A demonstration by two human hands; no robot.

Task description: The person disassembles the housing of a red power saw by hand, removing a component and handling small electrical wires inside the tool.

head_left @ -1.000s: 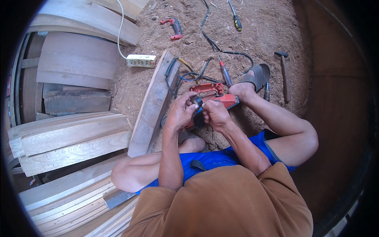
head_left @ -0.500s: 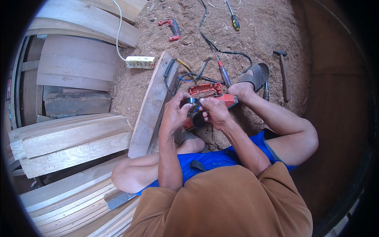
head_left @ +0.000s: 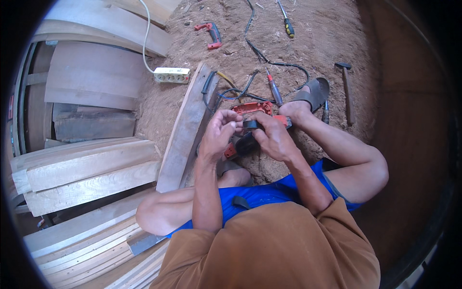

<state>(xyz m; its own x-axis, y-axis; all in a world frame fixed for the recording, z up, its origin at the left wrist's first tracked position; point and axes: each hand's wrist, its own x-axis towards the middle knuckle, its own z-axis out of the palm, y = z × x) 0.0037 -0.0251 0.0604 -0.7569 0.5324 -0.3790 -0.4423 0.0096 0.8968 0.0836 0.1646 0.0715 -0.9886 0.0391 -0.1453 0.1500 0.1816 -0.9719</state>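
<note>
Head view: right hand (head_left: 275, 139) grips a black part (head_left: 251, 124) over the red power tool (head_left: 253, 109) lying just beyond; left hand's (head_left: 217, 135) fingers pinch the part's near end, both hands equally close.

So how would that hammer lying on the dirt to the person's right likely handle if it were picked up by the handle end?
The hammer would probably feel head-heavy: a dark metal head sits at the far end of a long thin handle. It looks stiff, so no flex is likely. Lying flat on loose sawdust-covered ground, it seems unlikely to roll, though dust could make the handle a bit slippery.
</note>
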